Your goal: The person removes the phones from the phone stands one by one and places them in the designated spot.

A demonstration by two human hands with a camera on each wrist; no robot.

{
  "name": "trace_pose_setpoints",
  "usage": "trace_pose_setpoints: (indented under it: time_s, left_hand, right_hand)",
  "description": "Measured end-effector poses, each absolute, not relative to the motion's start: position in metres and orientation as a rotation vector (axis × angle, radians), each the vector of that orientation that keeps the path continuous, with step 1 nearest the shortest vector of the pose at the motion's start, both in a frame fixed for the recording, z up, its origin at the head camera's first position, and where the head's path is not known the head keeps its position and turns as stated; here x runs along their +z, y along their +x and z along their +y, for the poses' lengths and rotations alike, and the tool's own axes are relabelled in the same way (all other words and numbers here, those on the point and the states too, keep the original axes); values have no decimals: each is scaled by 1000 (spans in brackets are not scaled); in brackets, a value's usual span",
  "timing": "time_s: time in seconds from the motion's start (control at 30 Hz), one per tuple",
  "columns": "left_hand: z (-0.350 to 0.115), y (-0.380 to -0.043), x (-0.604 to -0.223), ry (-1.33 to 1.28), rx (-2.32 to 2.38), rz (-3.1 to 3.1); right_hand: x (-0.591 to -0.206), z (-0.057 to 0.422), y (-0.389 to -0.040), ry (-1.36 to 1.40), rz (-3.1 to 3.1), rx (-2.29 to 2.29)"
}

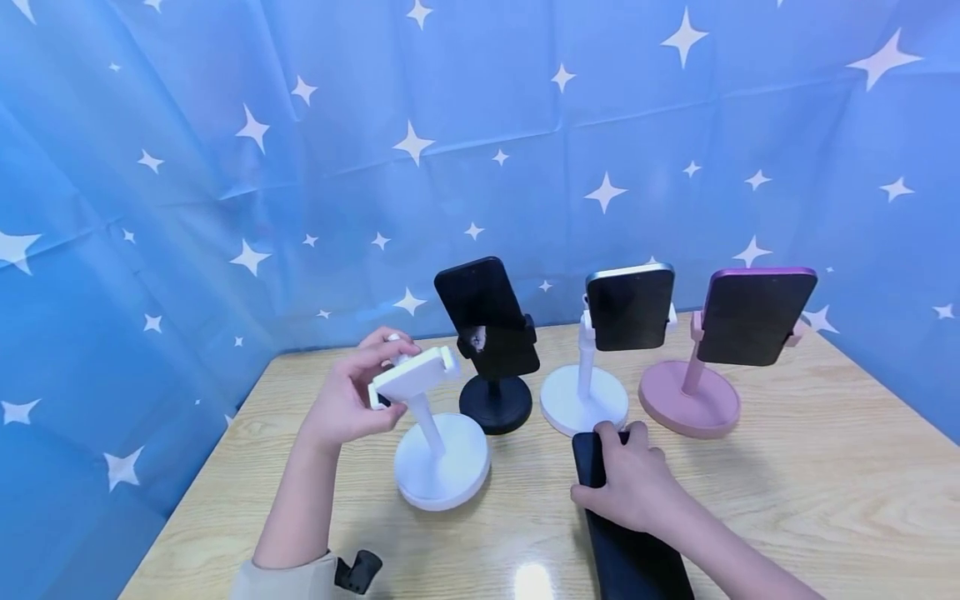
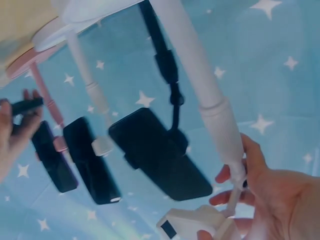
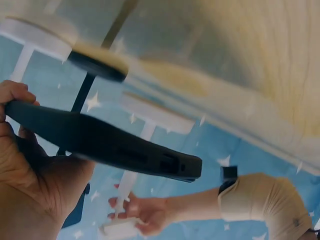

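Note:
At the left, my left hand [image 1: 347, 402] holds the clamp head of a white phone stand [image 1: 412, 377], thumb below and fingers above and behind it. No phone sits in that clamp; its round base [image 1: 457, 467] is on the table. The left wrist view shows the hand [image 2: 280, 200] around the joint behind the white clamp [image 2: 192, 223]. My right hand [image 1: 637, 492] grips a black phone [image 1: 641, 562] from above, near the table's front. In the right wrist view, this phone [image 3: 100, 135] looks thick, with port openings at one end.
Behind stand a black stand [image 1: 495, 406] holding a black phone [image 1: 483, 308], a white stand [image 1: 585, 400] with a silver-edged phone [image 1: 632, 308], and a pink stand [image 1: 690, 400] with a purple-edged phone [image 1: 757, 318]. A starred blue curtain [image 1: 480, 100] hangs behind the wooden table [image 1: 840, 483].

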State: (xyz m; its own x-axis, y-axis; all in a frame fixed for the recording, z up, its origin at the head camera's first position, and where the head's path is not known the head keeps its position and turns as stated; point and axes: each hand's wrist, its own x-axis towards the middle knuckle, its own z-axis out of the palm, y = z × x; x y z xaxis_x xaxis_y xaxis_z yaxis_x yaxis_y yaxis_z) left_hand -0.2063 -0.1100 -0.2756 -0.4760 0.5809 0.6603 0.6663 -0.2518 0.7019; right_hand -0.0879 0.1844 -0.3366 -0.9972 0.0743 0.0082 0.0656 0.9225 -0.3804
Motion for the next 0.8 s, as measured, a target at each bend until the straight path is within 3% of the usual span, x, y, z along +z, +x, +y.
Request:
trace_pose_setpoints:
  time_s: [0.8]
  left_hand:
    - [-121,-274,-282,-1168,-1890,-2025]
  right_hand:
    - [-368,182,-96,-137,-3246,532]
